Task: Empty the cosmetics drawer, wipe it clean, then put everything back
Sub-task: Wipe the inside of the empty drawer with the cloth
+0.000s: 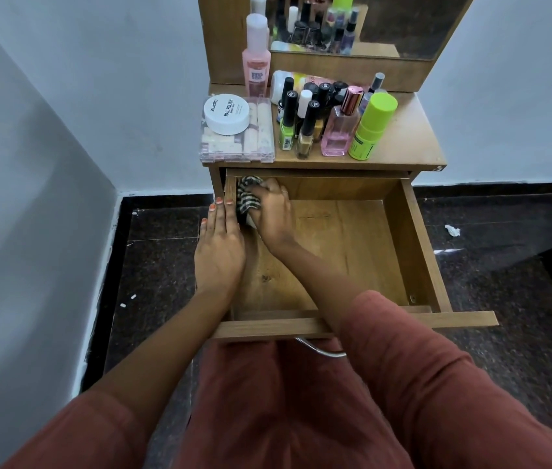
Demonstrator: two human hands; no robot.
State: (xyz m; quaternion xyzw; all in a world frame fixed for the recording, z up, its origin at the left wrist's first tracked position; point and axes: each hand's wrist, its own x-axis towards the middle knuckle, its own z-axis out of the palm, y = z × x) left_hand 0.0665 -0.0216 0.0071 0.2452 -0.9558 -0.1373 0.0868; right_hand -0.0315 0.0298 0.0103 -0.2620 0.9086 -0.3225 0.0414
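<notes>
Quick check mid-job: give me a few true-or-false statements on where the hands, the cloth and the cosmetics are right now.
1. The right hand grips a checked cloth in the far-left corner of the drawer. True.
2. Nail polish bottles lie inside the drawer. False: they stand on the tabletop; the drawer holds only the cloth and the hand.
3. The left hand rests with straight fingers on the drawer's left wall. True.
4. The white round tub sits on the floor. False: it sits on the clear box at the left of the tabletop.
</notes>
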